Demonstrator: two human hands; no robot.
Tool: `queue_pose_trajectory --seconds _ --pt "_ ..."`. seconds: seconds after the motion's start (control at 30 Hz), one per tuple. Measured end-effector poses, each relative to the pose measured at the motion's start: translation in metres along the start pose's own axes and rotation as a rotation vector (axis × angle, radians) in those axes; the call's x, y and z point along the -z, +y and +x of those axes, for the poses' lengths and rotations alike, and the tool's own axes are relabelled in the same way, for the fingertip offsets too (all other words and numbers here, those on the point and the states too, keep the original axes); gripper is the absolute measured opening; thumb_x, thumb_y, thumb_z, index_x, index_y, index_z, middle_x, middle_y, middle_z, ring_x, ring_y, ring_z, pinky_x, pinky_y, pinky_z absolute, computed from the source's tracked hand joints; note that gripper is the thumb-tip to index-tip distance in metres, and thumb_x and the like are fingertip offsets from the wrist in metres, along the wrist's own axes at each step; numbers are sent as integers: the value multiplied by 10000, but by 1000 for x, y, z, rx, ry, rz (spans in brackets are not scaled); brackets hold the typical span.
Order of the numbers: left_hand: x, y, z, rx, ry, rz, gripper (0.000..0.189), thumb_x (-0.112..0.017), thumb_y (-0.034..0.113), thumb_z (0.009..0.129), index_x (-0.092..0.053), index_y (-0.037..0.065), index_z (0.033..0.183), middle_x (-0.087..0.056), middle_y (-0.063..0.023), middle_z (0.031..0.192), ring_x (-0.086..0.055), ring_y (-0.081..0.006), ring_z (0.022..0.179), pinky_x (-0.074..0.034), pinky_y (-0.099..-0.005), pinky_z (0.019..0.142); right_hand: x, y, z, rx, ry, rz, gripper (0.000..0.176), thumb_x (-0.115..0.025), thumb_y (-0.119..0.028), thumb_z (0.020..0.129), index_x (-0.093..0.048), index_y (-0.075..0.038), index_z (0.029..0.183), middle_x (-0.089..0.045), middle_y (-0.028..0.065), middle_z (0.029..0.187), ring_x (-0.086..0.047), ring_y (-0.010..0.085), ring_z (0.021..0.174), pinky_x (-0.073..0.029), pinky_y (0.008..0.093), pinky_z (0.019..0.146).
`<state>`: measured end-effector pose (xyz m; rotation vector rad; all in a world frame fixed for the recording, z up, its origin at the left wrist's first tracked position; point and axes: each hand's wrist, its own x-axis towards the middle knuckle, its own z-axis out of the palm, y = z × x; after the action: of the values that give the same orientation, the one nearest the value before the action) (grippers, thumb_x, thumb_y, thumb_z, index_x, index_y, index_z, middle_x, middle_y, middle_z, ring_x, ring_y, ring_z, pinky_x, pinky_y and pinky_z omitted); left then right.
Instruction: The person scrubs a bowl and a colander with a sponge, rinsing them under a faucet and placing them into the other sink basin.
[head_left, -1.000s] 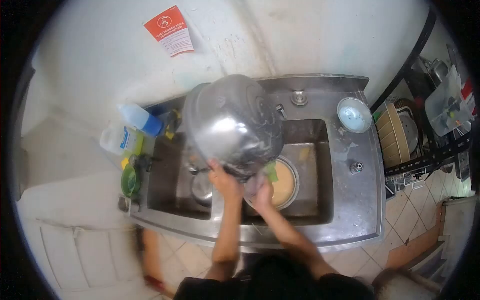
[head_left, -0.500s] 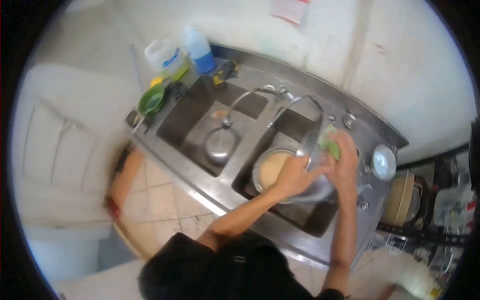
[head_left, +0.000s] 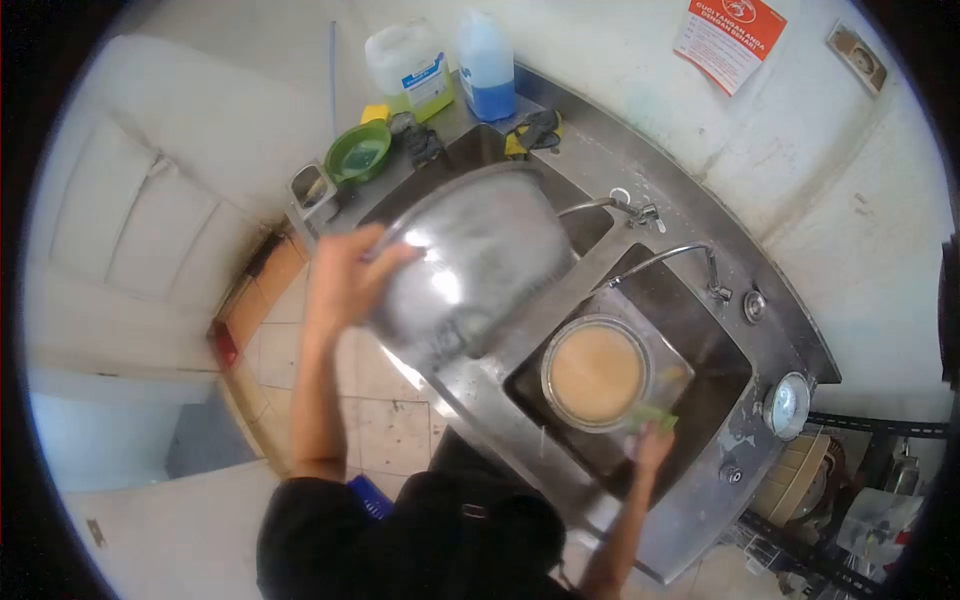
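Observation:
My left hand (head_left: pixel 352 278) grips the rim of a large metal bowl (head_left: pixel 478 262), tilted on its side above the left sink. The bowl is blurred by motion and hides most of that sink. Over the front of the right sink (head_left: pixel 715 425), my right hand (head_left: pixel 652 450) is closed on a green sponge (head_left: pixel 652 416), somewhat smeared. Just beyond the sponge, a round metal pot (head_left: pixel 548 378) full of cloudy tan liquid sits in the right sink.
Two curved faucets (head_left: pixel 680 250) rise behind the sinks. A green bowl (head_left: pixel 358 152), a jug of yellow-green liquid (head_left: pixel 412 75), a blue-liquid bottle (head_left: pixel 487 70) and gloves (head_left: pixel 540 132) stand at the back left. A small metal bowl (head_left: pixel 787 405) lies on the right counter.
My left hand has moved far left, carrying the metal bowl from the right sink to above the left one. My right hand has come down toward the front with the sponge. The view has shifted.

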<state>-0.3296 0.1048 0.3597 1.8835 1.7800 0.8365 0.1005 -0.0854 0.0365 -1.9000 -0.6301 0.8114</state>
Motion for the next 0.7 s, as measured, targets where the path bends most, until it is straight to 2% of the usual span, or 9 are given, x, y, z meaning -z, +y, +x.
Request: queue_pose_trajectory --seconds 0.1,0.13,0.2,0.3,0.43,0.57,0.63,0.67,0.7 --pt "-7 -41 46 -181 -165 69 362 -775 347 721 -695 50 911 -647 -114 675 -608 -223 561 -466 -325 574 -19 3 -28 -31 73 -4 213 -473 -73 877 -600 55 990 -643 103 918 -591 187 797 -465 322 730" --pt "-22 -56 63 -232 -243 279 453 -810 352 651 -677 76 984 -672 -128 767 -644 -293 677 -489 -379 643 -26 -11 -39 -63 74 17 217 -474 -82 877 -602 52 990 -642 103 917 -589 186 799 -465 321 728" --pt "-84 -111 89 -351 -223 358 388 -768 333 688 -664 107 985 -678 -123 846 -648 -319 758 -501 -415 700 -40 -16 -49 -180 135 50 222 -483 -99 872 -607 49 982 -640 98 915 -589 194 804 -464 327 733" --pt "-184 -168 110 -292 -498 646 218 -611 250 818 -635 134 1000 -669 -155 916 -664 -314 815 -519 -451 693 -51 14 -52 -152 114 118 217 -484 -97 873 -605 54 971 -638 88 908 -587 193 800 -462 327 728" --pt "-302 -234 86 -328 -573 530 353 -479 147 870 -527 143 1219 -667 -121 966 -676 -287 823 -537 -429 670 -77 18 -59 15 222 -101 215 -482 -95 875 -600 43 991 -633 84 885 -585 182 793 -462 326 712" --pt "-344 -237 74 -333 -570 408 384 -494 144 863 -530 176 1244 -653 -119 1007 -669 -282 846 -531 -440 690 -141 -142 -44 32 -44 -229 263 -601 -164 877 -586 8 1075 -627 78 915 -597 172 808 -489 325 725" --pt "-353 -242 73 -337 -503 310 329 -518 178 861 -575 170 1184 -654 -110 1007 -668 -284 836 -523 -445 705 -186 -189 -17 81 -230 -40 329 -676 -134 838 -574 -5 1123 -625 78 939 -606 161 800 -501 298 710" --pt "-356 -243 79 -344 -416 225 281 -543 212 859 -619 164 1124 -656 -101 1007 -667 -286 826 -516 -450 721 -209 -201 7 266 -238 -225 394 -699 -63 807 -559 -29 1174 -626 78 947 -609 151 803 -505 269 691" --pt "-352 -238 88 -339 -406 220 281 -543 212 859 -619 164 1124 -656 -101 1007 -667 -286 826 -516 -450 721 -233 -216 29 168 -383 -40 396 -695 -58 810 -560 -36 1182 -628 72 948 -608 146 815 -504 265 701"
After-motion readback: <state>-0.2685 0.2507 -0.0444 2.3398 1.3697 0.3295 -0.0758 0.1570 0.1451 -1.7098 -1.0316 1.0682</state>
